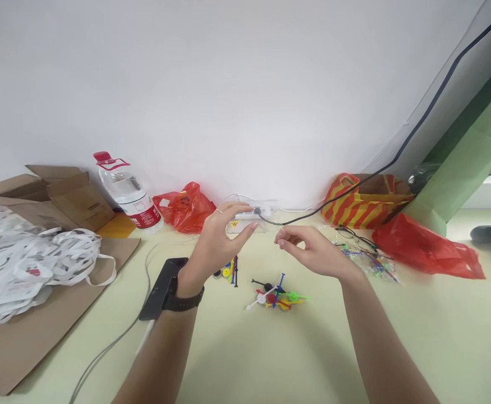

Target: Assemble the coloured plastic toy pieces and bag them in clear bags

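Observation:
My left hand [222,241] is raised over the table with thumb and forefinger apart, holding nothing I can see. Opposite it, my right hand [310,249] has its fingers curled in and the thumb pressed near the fingertips; anything inside the pinch is hidden. Below and between the hands lies a small pile of coloured plastic arrow spinners [271,299], in white, black, red, blue, green and yellow. Loose arrow sticks [235,271] and a small yellow disc [226,272] lie under my left hand, partly covered by it.
A power strip [266,211] with a black cable [312,212] sits by the wall. Left are a phone [161,289], a water bottle [136,196], a cardboard box [77,202] and white straps [30,264]. Right are a striped bag [342,205], a red bag [430,247] and bagged pieces [371,264].

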Motion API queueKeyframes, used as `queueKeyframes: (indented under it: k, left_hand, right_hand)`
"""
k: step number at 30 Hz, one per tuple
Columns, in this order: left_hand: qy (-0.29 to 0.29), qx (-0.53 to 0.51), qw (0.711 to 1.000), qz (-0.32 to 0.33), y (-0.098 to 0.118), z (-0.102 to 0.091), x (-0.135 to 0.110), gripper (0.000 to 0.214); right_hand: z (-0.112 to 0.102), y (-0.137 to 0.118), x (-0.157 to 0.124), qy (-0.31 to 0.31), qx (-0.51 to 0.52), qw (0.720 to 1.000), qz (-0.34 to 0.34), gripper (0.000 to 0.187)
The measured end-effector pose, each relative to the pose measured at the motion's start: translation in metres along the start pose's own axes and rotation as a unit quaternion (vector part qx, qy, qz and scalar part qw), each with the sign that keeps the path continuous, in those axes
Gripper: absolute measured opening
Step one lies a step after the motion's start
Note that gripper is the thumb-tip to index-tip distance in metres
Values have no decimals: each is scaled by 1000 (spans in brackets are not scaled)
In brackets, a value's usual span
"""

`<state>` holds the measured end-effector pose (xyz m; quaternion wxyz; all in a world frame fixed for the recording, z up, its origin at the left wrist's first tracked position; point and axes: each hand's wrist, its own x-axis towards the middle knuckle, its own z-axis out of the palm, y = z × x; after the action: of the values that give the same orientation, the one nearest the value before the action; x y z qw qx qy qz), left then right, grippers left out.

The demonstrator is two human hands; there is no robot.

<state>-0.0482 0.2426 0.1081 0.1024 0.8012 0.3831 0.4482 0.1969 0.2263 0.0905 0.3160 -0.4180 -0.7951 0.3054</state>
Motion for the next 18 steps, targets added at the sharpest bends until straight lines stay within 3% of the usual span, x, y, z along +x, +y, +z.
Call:
queueKeyframes:
  k: [9, 13, 18]
  left_hand:
    - [-70, 29, 997, -26, -11, 4, -7, 43]
    - [-50, 10, 998, -40, -11, 10, -7, 36]
    - [-10, 21, 998, -50, -11, 11, -3, 52]
  right_hand:
    - [2, 10, -1, 39, -88, 995, -8, 19]
    - [1, 11, -2, 40, -97, 994, -7, 20]
    - [-4, 11, -4, 38, -98, 994, -23, 21]
